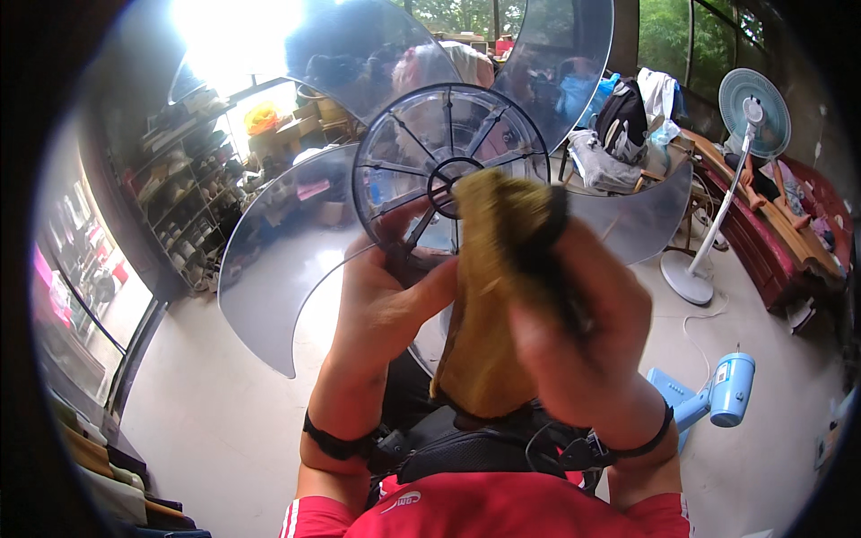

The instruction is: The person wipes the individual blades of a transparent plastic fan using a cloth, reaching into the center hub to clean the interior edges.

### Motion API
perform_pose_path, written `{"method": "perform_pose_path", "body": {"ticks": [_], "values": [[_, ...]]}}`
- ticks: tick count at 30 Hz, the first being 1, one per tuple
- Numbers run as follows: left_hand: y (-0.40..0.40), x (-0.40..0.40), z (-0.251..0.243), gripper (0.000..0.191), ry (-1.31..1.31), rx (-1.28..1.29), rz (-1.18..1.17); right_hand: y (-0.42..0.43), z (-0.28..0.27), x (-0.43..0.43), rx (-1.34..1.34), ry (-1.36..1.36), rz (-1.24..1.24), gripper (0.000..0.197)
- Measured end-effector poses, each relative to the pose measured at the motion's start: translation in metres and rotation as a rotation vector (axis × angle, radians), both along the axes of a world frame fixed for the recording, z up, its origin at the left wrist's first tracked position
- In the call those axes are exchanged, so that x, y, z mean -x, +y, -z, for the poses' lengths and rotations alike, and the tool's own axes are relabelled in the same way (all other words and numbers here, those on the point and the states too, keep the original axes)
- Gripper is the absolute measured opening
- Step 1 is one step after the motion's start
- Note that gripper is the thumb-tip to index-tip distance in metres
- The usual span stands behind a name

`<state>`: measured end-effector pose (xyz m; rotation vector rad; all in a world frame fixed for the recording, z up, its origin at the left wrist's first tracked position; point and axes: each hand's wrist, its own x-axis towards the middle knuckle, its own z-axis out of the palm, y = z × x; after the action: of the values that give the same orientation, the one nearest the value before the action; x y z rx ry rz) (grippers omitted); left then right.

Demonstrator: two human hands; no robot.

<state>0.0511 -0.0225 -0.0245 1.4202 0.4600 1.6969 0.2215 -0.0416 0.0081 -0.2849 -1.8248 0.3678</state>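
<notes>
A translucent plastic fan blade wheel (269,269) is held up before my chest, its round ribbed hub facing me and its curved blades spread around it. My left hand (397,296) grips the hub's lower left edge. In my right hand (592,329) is a bunched yellow-brown cloth (488,302), blurred, which hangs down in front of the hub's lower right part. The cloth hides some of the hub and of my right fingers. Whether it touches the hub I cannot tell.
A blue fan motor housing on its stand (732,390) lies at the lower right. Behind it stands a white pedestal fan (699,269) with a cord on the floor. People's bare legs rest on a wooden bench (746,242) at the right. Shoe shelves (188,195) stand at the left.
</notes>
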Motion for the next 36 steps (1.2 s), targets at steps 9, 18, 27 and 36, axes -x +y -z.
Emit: {"method": "perform_pose_path", "body": {"ticks": [9,18,27,36], "values": [[-0.005,-0.007,0.003,0.031,-0.080,-0.149,0.153,-0.022,-0.002,0.019,0.042,-0.198,-0.011,0.041],[0.025,-0.001,0.028,0.025,-0.015,-0.184,0.071,0.001,0.017,0.031,0.308,-0.023,-0.496,0.042],[0.012,-0.005,0.011,0.026,0.040,-0.127,-0.077,-0.003,-0.010,0.020,-0.175,-0.483,0.388,0.027],[0.008,-0.007,0.015,0.026,0.077,-0.082,-0.100,-0.002,0.012,0.009,-0.205,-0.141,0.220,0.045]]}}
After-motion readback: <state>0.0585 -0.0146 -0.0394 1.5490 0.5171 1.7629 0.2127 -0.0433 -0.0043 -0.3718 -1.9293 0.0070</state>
